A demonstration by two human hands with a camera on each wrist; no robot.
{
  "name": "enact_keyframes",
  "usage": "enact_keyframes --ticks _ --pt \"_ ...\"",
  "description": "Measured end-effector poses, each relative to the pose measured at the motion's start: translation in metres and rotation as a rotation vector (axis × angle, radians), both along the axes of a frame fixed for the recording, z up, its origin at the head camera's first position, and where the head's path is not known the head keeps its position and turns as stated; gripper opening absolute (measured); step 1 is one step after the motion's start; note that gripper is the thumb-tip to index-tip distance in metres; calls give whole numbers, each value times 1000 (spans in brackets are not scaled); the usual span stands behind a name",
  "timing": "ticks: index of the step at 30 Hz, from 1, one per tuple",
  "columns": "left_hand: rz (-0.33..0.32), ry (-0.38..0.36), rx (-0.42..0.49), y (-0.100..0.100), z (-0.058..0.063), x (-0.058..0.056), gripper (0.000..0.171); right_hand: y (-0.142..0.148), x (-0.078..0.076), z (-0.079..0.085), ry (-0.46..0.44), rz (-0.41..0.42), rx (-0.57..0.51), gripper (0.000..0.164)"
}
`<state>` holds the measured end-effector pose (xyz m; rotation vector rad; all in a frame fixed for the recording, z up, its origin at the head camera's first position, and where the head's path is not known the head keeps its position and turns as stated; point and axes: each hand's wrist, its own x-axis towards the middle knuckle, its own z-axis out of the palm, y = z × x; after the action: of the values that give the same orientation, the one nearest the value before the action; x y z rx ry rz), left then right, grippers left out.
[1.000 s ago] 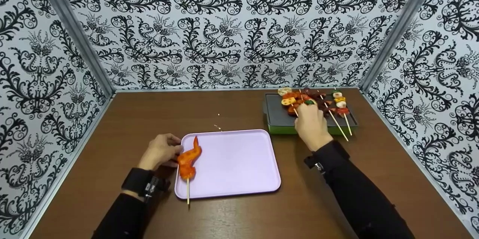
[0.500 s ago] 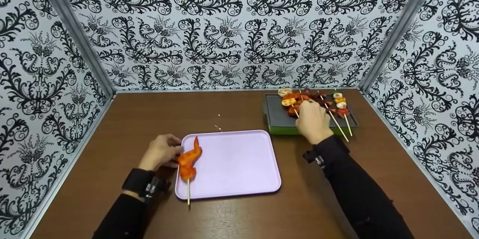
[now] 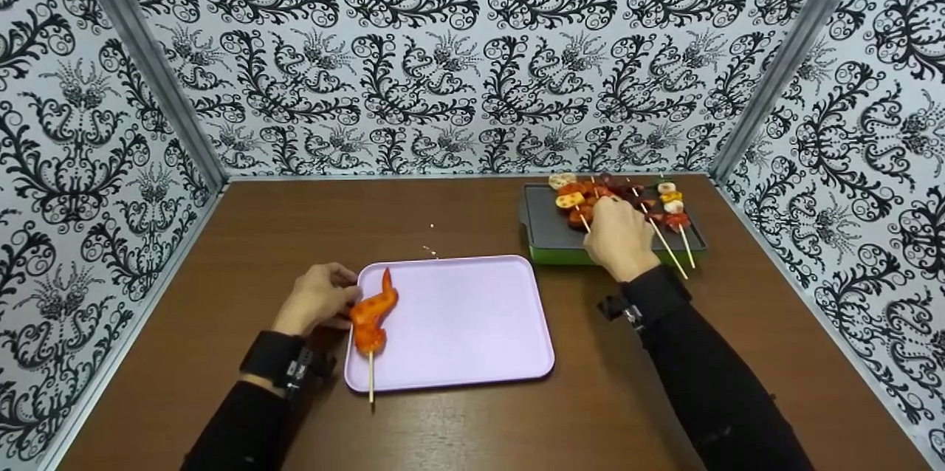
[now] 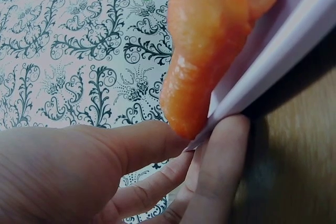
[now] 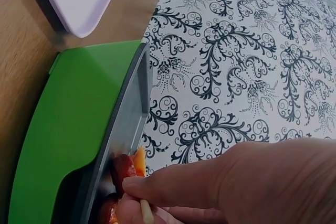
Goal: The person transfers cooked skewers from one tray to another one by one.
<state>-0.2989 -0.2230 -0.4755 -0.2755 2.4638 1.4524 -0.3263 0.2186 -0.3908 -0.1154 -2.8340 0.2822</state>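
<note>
My left hand (image 3: 317, 297) pinches the left rim of the lilac tray (image 3: 465, 323), thumb above and fingers underneath, as the left wrist view shows. A skewered orange chicken wing (image 3: 375, 312) lies along that side of the tray, its stick jutting over the front edge. At the right, my right hand (image 3: 620, 235) is over the green grill with a dark grey top (image 3: 546, 227). In the right wrist view, its thumb and fingers pinch a skewer (image 5: 147, 212) by the stick. Most of that skewer's food is hidden behind the hand.
Several other skewers lie on the grill, including one with yellow pieces (image 3: 569, 201) and a mixed vegetable skewer (image 3: 672, 207). A long stick (image 3: 668, 249) overhangs the grill's front. Patterned walls (image 3: 458, 87) surround the brown table (image 3: 317, 216).
My right hand has shifted slightly right over the grill and now covers the green piece seen earlier at its fingers. My left hand, the tray and the chicken wing have stayed put.
</note>
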Motion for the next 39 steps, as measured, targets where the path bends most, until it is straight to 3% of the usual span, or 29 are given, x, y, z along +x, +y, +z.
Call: enact_keyframes --ticks 11,23,32,39 --pt "-3 -6 -8 1 2 1 34 1 1 -5 8 18 -34 16" --pt "-18 41 -16 -2 -3 -3 34 -4 2 -8 49 37 -79 34" --pt "-7 28 -28 -2 -3 -2 33 -9 5 -4 17 7 -136 27" --pt "-7 31 -35 -1 -2 -1 32 -13 12 -7 34 44 -179 15"
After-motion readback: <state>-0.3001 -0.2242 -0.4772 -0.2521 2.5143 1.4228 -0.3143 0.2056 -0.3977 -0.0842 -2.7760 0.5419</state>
